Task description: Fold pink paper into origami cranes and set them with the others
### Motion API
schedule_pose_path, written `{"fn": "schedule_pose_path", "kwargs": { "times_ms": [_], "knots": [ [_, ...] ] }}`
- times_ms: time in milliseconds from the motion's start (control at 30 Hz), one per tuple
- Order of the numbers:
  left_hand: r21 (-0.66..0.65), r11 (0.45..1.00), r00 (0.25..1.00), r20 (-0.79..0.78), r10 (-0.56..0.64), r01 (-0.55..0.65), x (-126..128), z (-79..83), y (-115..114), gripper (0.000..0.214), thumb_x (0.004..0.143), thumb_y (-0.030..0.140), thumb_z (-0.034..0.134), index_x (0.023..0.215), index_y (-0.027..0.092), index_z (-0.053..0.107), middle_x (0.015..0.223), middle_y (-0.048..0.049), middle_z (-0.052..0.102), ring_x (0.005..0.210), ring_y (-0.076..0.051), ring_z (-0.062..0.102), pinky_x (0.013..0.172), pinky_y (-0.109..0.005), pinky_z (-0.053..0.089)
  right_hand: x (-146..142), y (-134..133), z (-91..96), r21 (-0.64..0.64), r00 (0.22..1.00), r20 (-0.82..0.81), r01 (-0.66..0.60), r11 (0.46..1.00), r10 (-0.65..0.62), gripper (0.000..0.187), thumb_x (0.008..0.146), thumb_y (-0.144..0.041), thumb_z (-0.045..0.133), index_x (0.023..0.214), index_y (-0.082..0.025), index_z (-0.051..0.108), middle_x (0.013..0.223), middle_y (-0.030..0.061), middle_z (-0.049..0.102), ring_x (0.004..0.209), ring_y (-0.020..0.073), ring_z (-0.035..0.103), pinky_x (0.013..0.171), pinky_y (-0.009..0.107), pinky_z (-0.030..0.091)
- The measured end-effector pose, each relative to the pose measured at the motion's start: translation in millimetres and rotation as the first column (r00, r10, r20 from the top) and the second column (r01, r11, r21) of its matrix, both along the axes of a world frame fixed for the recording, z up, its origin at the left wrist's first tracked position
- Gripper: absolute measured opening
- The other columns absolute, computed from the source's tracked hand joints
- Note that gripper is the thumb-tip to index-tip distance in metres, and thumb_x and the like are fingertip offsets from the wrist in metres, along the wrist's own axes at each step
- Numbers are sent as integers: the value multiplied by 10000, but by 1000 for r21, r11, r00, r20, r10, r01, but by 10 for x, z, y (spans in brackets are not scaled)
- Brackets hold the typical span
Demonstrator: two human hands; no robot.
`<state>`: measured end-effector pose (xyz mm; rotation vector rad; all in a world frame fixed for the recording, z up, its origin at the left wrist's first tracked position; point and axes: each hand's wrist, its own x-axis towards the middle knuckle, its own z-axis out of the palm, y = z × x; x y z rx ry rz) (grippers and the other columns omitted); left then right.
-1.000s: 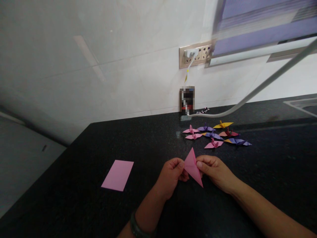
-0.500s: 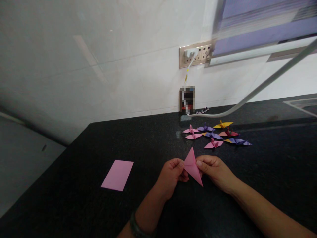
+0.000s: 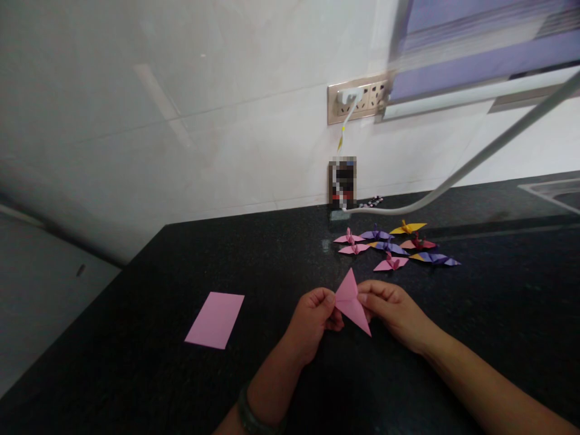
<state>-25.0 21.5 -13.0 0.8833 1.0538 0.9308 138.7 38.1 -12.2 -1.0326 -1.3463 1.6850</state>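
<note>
Between my hands a piece of folded pink origami paper (image 3: 351,300) is held above the dark counter, one point up and one point down to the right. My left hand (image 3: 316,317) pinches its left corner between thumb and fingers. On the opposite side my right hand (image 3: 390,311) grips the edge near the middle crease, the thumb in front. Some fingertips are hidden behind the paper. Off to the left a flat pink sheet of paper (image 3: 214,320) lies on the counter. Just beyond my hands sits a pink paper crane (image 3: 391,263).
Several more folded cranes, among them a yellow crane (image 3: 408,228) and a purple one (image 3: 435,259), stand farther back. A phone-like pixelated object (image 3: 343,182) leans on the wall below a socket panel (image 3: 357,99). A thick grey cable (image 3: 446,184) crosses the right side.
The folded pink paper has shifted very slightly up and left and tilted, showing its face more fully. My right hand has moved up a little with it. Both hands keep their hold.
</note>
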Motion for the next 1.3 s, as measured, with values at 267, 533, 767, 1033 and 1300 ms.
{"fn": "schedule_pose_path", "kwargs": {
  "times_ms": [267, 533, 767, 1033, 1300],
  "knots": [
    [166, 986, 978, -206, 22, 13, 28, 1, -15, 225, 724, 344, 502, 660, 131, 535, 535, -7, 536, 501, -96, 483, 523, -215, 381, -38, 7, -14, 7, 998, 44, 36, 999, -36, 172, 671, -297, 596, 755, -152, 558, 647, -18, 552, 516, 81, 458, 479, 194, 340],
    [162, 984, 970, -218, 109, -74, 15, 19, 4, 231, 733, 354, 482, 656, 139, 520, 503, 9, 511, 466, -90, 462, 489, -207, 363, -20, -9, 23, 50, 998, 69, -1, 999, -3, 322, 762, -429, 460, 650, -141, 549, 552, -15, 484, 500, 88, 418, 502, 211, 338],
    [24, 999, 997, -63, 37, -35, 14, -18, 12, 258, 721, 389, 489, 663, 137, 487, 526, 18, 484, 439, -69, 439, 463, -199, 352, -7, -11, 27, 53, 997, 38, -73, 996, 71, 259, 724, -382, 537, 802, -141, 595, 595, -12, 510, 521, 86, 431, 511, 207, 345],
    [10, 1000, 1000, 16, -10, 10, 0, -23, 7, 249, 753, 368, 453, 674, 132, 480, 543, 17, 467, 449, -64, 437, 464, -196, 343, -10, -12, 20, 52, 996, 4, -86, 995, 86, 206, 747, -319, 534, 802, -132, 600, 614, -5, 526, 526, 80, 427, 513, 210, 342],
    [20, 1000, 1000, -25, 9, -8, 3, -36, 10, 253, 739, 374, 465, 670, 132, 480, 543, 15, 470, 447, -65, 434, 464, -201, 351, -13, -9, 20, 33, 998, 25, -64, 997, 63, 215, 728, -325, 546, 805, -134, 606, 608, -7, 527, 519, 80, 432, 505, 207, 345]
  ]
}}
